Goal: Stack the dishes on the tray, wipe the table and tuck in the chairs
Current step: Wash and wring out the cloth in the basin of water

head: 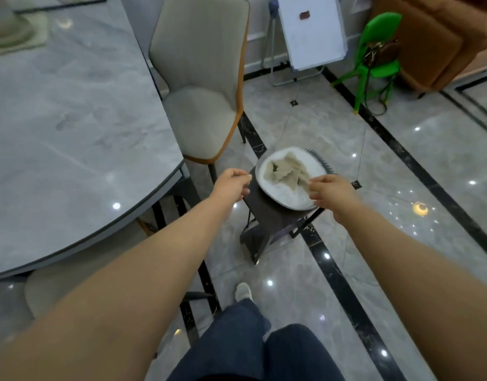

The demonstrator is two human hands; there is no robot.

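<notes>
A white plate point(285, 195) sits on a small dark stand point(267, 218) on the floor, with a crumpled beige cloth point(285, 169) lying in it. A second dish with a spiky dark rim point(323, 163) peeks out behind it. My right hand point(331, 192) is at the plate's right rim, its curled fingers pinching the near end of the cloth. My left hand point(231, 185) has its fingers curled at the stand's left edge; whether it grips the edge is hidden. The grey marble table point(71, 119) fills the left side.
A beige chair with orange trim point(203, 105) stands pulled out from the table, just behind the stand. Another chair seat point(49, 287) sits under the table's near edge. A whiteboard easel point(311, 31), a green plastic chair point(379, 53) and a brown sofa point(434, 37) line the far side. My legs point(250, 347) are below.
</notes>
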